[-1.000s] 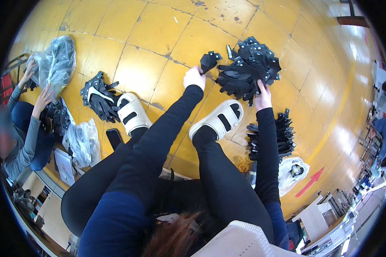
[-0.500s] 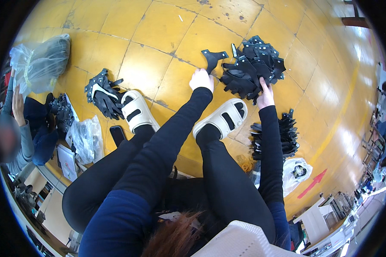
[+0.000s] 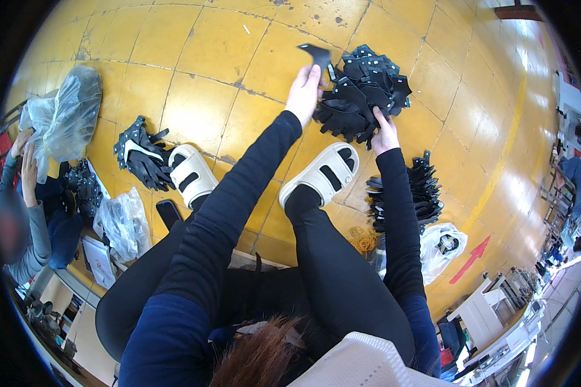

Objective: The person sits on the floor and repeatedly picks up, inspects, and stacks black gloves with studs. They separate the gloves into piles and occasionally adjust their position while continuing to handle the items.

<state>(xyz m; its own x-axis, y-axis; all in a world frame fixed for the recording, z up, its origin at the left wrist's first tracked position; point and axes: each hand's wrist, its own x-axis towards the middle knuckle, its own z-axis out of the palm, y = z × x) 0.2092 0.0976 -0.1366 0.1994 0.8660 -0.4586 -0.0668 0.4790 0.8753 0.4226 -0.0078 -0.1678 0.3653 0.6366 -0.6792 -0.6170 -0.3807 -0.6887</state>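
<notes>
left hand: the left hand [image 3: 303, 95] is raised over the floor, fingers pinched together on a single flat black cut piece with an angular outline [image 3: 317, 55], which sticks up and away from the fingertips.
right hand: the right hand [image 3: 385, 137] rests at the near edge of a loose heap of flat black cut pieces [image 3: 363, 93], fingers curled onto the pieces there; whether it pinches one or only presses on them cannot be told.
key relation: the heap lies just right of the left hand and directly beyond the right hand; the right hand touches it, so it is the nearer one. the held piece hangs just beside the heap's upper left edge, apart from it, its long axis running roughly away from the person.
materials: the pieces look thin, stiff and matte, like leather or synthetic sheet, with pointed tabs and pale marks; they overlap in all directions.
floor: yellow tiled floor [image 3: 206, 51], worn, with dark joints.
nearby: a neat stack of the same black pieces [image 3: 426, 190] near the right forearm; cream sandals with black straps [image 3: 326, 173] on the feet; a clear plastic bag [image 3: 119, 222] at the left.
other person: a co-worker's hands hold a grey plastic bag [image 3: 64, 116] at the far left.
</notes>
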